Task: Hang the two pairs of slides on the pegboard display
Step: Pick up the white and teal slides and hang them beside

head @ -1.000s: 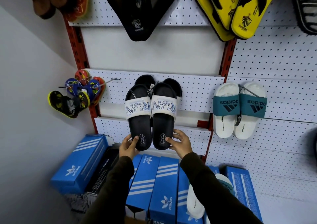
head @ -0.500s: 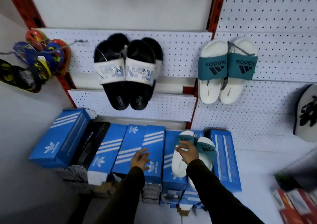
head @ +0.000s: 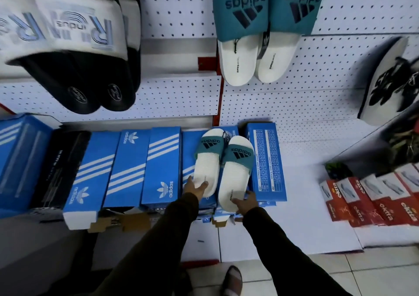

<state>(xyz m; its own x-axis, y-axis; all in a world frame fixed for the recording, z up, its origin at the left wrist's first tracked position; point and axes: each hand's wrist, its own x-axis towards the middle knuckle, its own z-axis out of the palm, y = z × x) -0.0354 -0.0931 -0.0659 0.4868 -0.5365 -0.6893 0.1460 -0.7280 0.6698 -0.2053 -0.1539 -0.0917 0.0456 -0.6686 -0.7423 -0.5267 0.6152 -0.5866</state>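
- Both hands, off the black slides (head: 74, 68) since a second ago, now reaching the teal pair (head: 224, 166) on boxes (head: 163, 159).
- Left hand (head: 195, 188) fingers curling around one heel.
- Right hand (head: 246, 202) gripping the other heel.

sleeves (head: 278, 245): long, dark, reach both wrists | hands: bare | foot (head: 231, 281): striped open sandal

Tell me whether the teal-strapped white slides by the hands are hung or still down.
Still down: the teal-strapped white slides lie on the blue shoeboxes, heels under both hands.
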